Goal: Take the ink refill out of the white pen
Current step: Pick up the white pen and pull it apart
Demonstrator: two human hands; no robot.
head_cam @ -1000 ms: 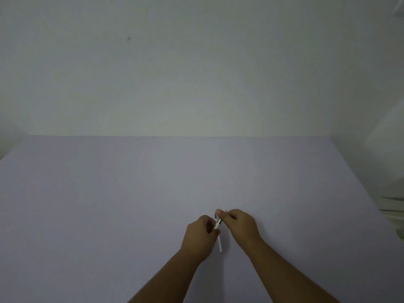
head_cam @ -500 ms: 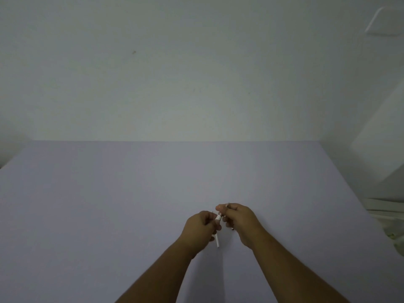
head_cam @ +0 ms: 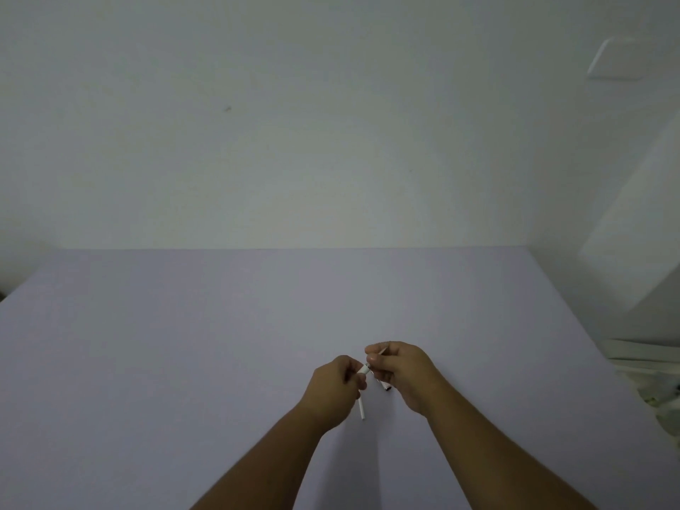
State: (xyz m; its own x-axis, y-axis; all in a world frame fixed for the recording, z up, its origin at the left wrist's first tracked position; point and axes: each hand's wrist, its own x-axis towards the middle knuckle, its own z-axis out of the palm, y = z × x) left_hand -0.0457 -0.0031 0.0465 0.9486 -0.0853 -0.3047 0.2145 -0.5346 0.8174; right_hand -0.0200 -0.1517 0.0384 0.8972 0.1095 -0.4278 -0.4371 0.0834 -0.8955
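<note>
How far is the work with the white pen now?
Done: the white pen is lifted, clamped in the left hand. In hand: the right hand pinches a thin piece at its top end. Left: no refill visibly free yet.

Since a second ago the two hands have drawn slightly apart in the lower centre of the frame. The left hand (head_cam: 333,392) has slid the white pen (head_cam: 362,408) down and left, its lower end now showing further below the fist. The right hand (head_cam: 403,377) has lifted toward the upper right, and a small dark-tipped piece (head_cam: 384,385) now shows beneath its fingers. The camera has tilted upward.
</note>
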